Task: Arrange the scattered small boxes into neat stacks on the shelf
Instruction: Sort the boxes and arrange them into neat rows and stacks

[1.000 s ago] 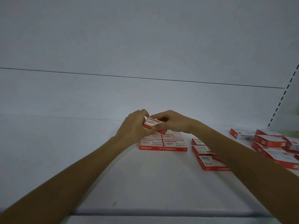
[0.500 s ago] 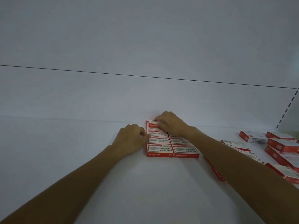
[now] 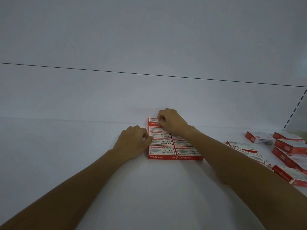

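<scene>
The block of boxes [image 3: 163,142] lies flat on the white shelf [image 3: 149,196], near its middle. Its rear end is close to the back panel [image 3: 149,97].

**Appearance**
- Each box is a small, flat rectangular carton with sharp edges.
- The top face is white with a red border, a grey product picture and dark print. The print reads upside down from this view.
- The side walls are solid red. The front left box [image 3: 162,151] carries white "wengu" lettering on its near wall.
- The boxes stand in two columns, side walls touching. The left column shows five boxes. The right forearm covers part of the right column, so its count cannot be told.

**Hands**
- The right hand [image 3: 171,121] rests over the rearmost box [image 3: 152,121] of the left column. Its fingers curl down onto the top face and grip the box narrowly.
- The left hand [image 3: 132,141] is a loose fist holding nothing. Its curled fingertips touch the left side wall of the column, about mid-length.

**Surroundings**
- Loose boxes [image 3: 289,146] of the same kind lie at mixed angles at the right end of the shelf, well apart from the block.
- The shelf and back panel are smooth, matt and white.
- A slotted upright [image 3: 295,110] rises at the far right.
</scene>
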Demonstrator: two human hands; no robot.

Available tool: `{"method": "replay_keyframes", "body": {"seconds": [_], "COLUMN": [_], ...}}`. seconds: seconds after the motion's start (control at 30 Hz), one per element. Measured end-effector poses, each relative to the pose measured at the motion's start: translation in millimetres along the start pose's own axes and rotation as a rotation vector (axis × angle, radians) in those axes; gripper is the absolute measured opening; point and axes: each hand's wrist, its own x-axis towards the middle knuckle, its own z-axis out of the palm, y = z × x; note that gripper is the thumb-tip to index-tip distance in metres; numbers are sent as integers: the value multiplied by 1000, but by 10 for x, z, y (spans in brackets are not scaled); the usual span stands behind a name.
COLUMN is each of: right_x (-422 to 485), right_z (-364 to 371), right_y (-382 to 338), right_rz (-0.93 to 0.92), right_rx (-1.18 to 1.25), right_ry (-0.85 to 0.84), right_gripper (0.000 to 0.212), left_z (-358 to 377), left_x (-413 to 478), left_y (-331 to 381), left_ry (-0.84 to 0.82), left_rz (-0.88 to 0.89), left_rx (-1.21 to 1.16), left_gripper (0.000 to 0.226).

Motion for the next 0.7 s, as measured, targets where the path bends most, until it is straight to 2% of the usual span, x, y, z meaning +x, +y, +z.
{"method": "replay_keyframes", "body": {"seconds": [0.3,0.47,0.57,0.7], "right_x": [-58,-65,-112,-279], "right_z": [3,-52,-173,-450], "right_y": [-47,-44,22,254], "right_rz": [-20,-1,15,56], "right_rx": [-47,-114,-71,-35], "right_ry": [23,30,99,118], "right_gripper": [23,32,33,32], "left_z": [-7,-74,-112,-118], "left_x": [-22,-28,-23,-24], "left_y": [32,66,85,201], "left_ry": [9,57,84,35], "left_rz": [-20,-61,-58,-1], "left_rx": [6,-17,-51,-64], "left_gripper": [36,35,31,26]}}
